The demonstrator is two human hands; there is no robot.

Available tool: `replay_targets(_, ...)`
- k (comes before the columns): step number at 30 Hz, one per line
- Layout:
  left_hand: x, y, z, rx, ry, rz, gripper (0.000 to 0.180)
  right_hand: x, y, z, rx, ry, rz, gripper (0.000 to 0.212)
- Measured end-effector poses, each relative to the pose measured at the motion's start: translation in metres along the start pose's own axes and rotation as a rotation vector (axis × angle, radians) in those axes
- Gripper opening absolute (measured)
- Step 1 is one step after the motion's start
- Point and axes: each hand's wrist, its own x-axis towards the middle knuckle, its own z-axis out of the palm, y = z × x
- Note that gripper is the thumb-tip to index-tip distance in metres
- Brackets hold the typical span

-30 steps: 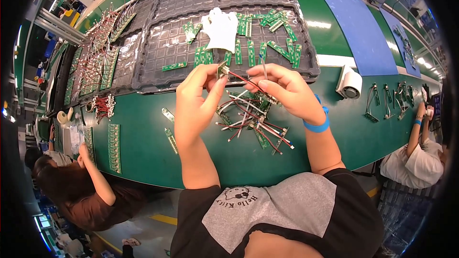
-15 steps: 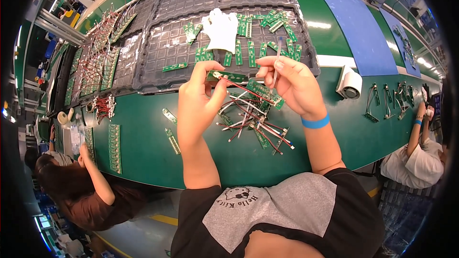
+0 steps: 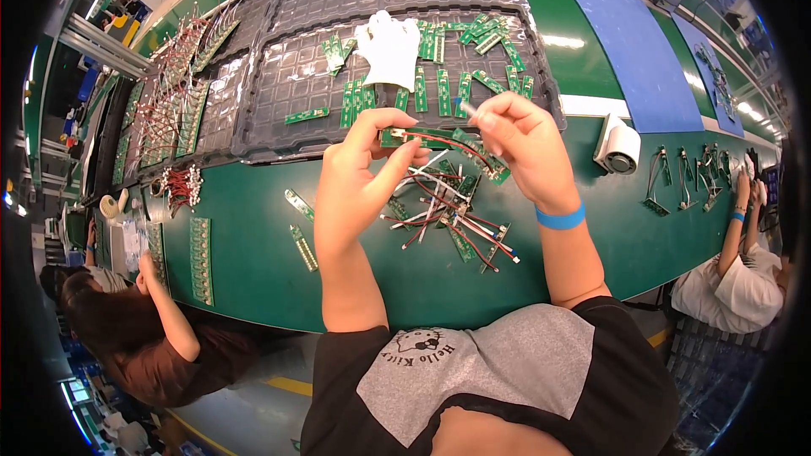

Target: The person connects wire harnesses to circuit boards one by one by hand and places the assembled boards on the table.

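My left hand (image 3: 351, 181) pinches one end of a narrow green circuit board (image 3: 432, 136) between thumb and fingers, above the table. A red cable (image 3: 460, 144) runs from a connector at that end across to a second green board (image 3: 490, 167), beside my right hand. My right hand (image 3: 528, 148) is closed around a thin pale stick-like tool (image 3: 468, 110) with a blue tip; its exact kind is unclear. Below both hands lies a tangled pile of green boards with red, black and white cables (image 3: 460, 224). Two loose boards (image 3: 303, 247) rest left of the pile.
Behind my hands a black compartment tray (image 3: 279, 76) carries several boards and a white glove (image 3: 390, 55). Wired boards (image 3: 173, 110) fill the left tray. A small white fan-like device (image 3: 619, 148) stands right, near a blue mat (image 3: 629, 59). Co-workers sit at both sides.
My right hand has turned, and the tool has swung from upright to a slant toward the upper left. The held board has shifted slightly right.
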Motion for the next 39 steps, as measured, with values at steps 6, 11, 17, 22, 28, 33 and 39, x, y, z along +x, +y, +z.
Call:
replay_targets(6, -0.002, 0.007, -0.004, -0.356, -0.124, -0.12, 0.019, -0.008, -0.004, 0.008, -0.184, -0.157, -0.061, 0.013)
replay_targets(11, 0.0, 0.0, -0.009, -0.604, -0.306, -0.131, 0.02, -0.015, -0.01, 0.01, -0.141, -0.225, 0.012, 0.012)
replay_targets(17, 0.001, -0.003, -0.007, -0.69, -0.371, -0.127, 0.02, -0.015, -0.009, 0.009, -0.207, -0.186, -0.006, 0.011)
replay_targets(22, 0.001, -0.003, -0.004, -0.681, -0.366, -0.138, 0.02, -0.014, -0.008, 0.008, -0.231, -0.179, 0.012, 0.011)
replay_targets(28, 0.001, -0.002, -0.004, -0.668, -0.356, -0.147, 0.02, -0.014, -0.009, 0.008, -0.249, -0.175, 0.011, 0.011)
replay_targets(33, 0.001, -0.003, -0.004, -0.655, -0.356, -0.155, 0.021, -0.014, -0.007, 0.008, -0.258, -0.164, 0.014, 0.011)
replay_targets(39, 0.001, -0.002, -0.004, -0.655, -0.361, -0.152, 0.021, -0.013, -0.007, 0.008, -0.257, -0.165, 0.02, 0.011)
